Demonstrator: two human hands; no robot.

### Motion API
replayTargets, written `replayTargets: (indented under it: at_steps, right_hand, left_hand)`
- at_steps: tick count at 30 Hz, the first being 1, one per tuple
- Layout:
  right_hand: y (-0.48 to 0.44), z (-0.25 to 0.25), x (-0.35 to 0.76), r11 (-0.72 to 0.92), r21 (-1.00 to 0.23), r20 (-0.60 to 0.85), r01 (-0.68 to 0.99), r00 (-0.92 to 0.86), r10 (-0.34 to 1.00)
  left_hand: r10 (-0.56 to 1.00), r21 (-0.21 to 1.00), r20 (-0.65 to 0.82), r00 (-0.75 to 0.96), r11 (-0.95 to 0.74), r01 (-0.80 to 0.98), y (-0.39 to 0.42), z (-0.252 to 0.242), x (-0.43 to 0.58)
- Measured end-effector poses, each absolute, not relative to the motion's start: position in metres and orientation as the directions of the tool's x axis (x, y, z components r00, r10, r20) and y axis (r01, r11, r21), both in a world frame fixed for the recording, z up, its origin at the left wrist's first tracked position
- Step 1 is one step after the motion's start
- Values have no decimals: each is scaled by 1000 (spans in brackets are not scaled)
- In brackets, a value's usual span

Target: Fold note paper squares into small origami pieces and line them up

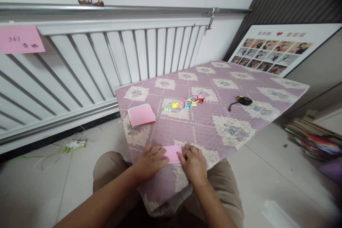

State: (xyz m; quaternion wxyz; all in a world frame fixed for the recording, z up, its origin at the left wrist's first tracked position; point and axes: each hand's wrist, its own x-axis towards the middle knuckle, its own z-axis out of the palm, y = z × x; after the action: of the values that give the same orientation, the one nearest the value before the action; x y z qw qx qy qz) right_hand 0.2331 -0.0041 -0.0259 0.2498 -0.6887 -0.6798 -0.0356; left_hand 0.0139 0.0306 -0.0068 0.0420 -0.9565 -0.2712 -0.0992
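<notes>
A small pink paper square (172, 153) lies near the front edge of a table covered with a purple floral cloth (213, 121). My left hand (151, 162) presses on the paper's left side with its fingers bent over it. On the paper's right edge my right hand (193, 164) pinches it with curled fingers. A stack of coloured paper sheets (141, 114), pink on top, rests at the table's left. Several small folded paper pieces (184, 104) in mixed colours lie in a row at the table's middle.
A black object with a strap (242, 101) lies on the table's right. A white radiator (93, 60) carries a pink note (20, 39), with glasses (91, 0) on the pipe above. A photo board (278, 48) leans at the right; books (312, 137) and a cable (72, 145) lie on the floor.
</notes>
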Motion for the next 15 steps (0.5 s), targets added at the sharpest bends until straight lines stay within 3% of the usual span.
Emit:
replayTargets:
  at_steps: [8, 12, 15]
  right_hand:
    - [-3, -31, 240, 96, -323, 489, 942, 78, 869]
    - [-23, -25, 221, 285, -322, 513, 903, -87, 854]
    - [-39, -27, 200, 342, -329, 409, 880, -194, 892]
  left_hand:
    - [436, -74, 173, 883, -888, 453, 33, -13, 17]
    - [432, -70, 169, 886, -891, 448, 34, -15, 19]
    - [428, -69, 171, 888, -893, 444, 35, -17, 20]
